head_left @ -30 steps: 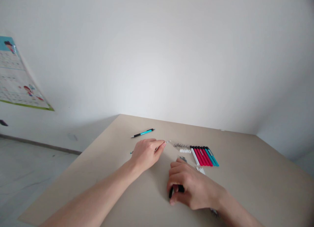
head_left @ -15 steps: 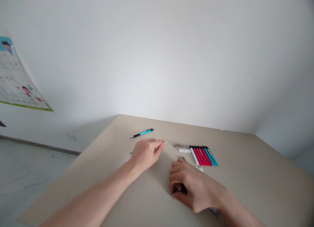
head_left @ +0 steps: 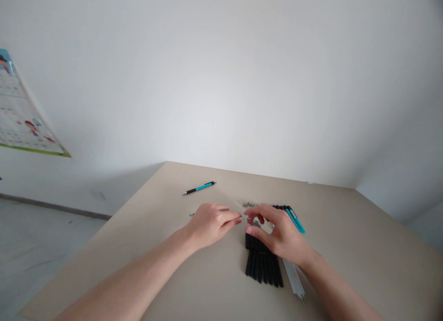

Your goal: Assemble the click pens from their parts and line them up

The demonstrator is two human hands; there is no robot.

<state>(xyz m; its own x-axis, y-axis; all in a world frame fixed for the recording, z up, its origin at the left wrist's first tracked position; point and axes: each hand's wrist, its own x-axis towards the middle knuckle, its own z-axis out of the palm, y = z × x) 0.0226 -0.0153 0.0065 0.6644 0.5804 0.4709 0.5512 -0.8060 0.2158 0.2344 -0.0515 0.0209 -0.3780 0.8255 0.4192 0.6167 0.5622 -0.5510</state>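
My left hand [head_left: 212, 224] pinches a thin pale rod with a small tip, which looks like a pen refill [head_left: 244, 218], pointing right. Behind that hand a small blue end [head_left: 191, 215] shows; I cannot tell whether it belongs to the same piece. My right hand [head_left: 277, 228] is around the refill's tip, its thumb and index finger apart; whether a fingertip touches it is unclear. Under and beside the right hand are black cylindrical pen parts [head_left: 265, 268], a bundle of white refills [head_left: 295, 284] with metal tips, and small grey springs [head_left: 256, 223].
A blue and black pen [head_left: 200, 188] lies farther back on the beige table [head_left: 180, 284]. More springs [head_left: 249, 204] and blue pen barrels [head_left: 294, 219] with black ends are behind the right hand. A white wall [head_left: 221, 81] borders the table; a poster [head_left: 27, 113] hangs left.
My right hand has moved up and away from the near side, its fingers opening near the refill's tip. The left hand has shifted slightly right and nearer. Black parts and white refills are uncovered.
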